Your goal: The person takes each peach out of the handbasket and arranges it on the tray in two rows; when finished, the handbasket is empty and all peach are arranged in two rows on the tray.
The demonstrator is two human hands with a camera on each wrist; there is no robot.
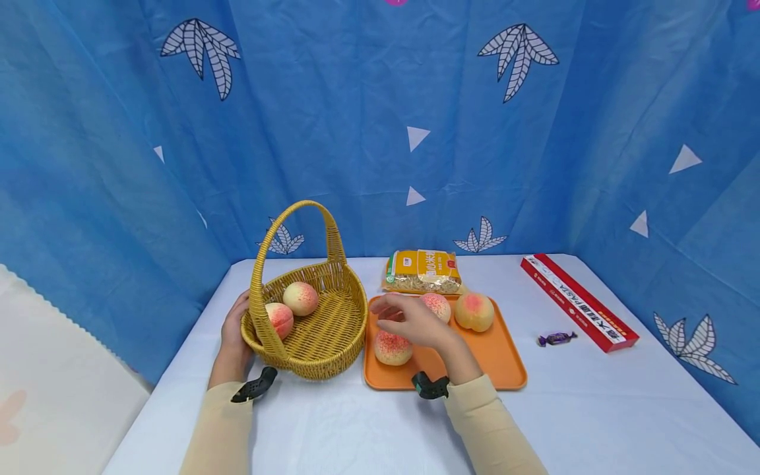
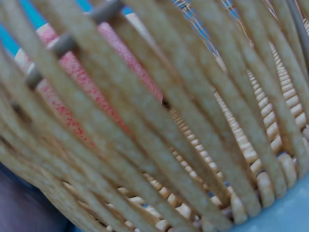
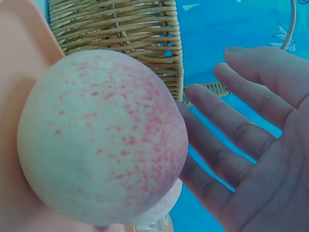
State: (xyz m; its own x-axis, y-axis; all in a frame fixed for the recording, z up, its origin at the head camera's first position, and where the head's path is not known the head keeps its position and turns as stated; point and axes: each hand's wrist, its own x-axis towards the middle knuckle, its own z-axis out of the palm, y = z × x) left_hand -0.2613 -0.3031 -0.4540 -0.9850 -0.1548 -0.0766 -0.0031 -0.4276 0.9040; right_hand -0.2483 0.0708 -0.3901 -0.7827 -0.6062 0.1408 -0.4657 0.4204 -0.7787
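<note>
My left hand [image 1: 235, 328] lies against the outer left side of a woven basket [image 1: 335, 330] with a tall arched handle. Its fingertips are partly hidden. Two peaches [image 1: 301, 299] sit in the left half of the basket. Over the orange tray [image 1: 499, 369] hovers my right hand [image 1: 418, 320], fingers extended and holding nothing. Just below and beside it is a speckled peach [image 1: 393, 351]; in the right wrist view this peach [image 3: 101, 140] is apart from the palm and near the spread fingers [image 3: 251, 137]. Two more peaches, one speckled [image 1: 438, 305] and one yellower [image 1: 474, 312], rest at the tray's back.
Behind the tray lies a yellow bag of pasta [image 1: 423, 270]. To the right are a purple wrapped candy [image 1: 557, 339] and a long red pasta box [image 1: 578, 302]. A blue curtain [image 1: 380, 132] hangs behind the white table [image 1: 332, 429].
</note>
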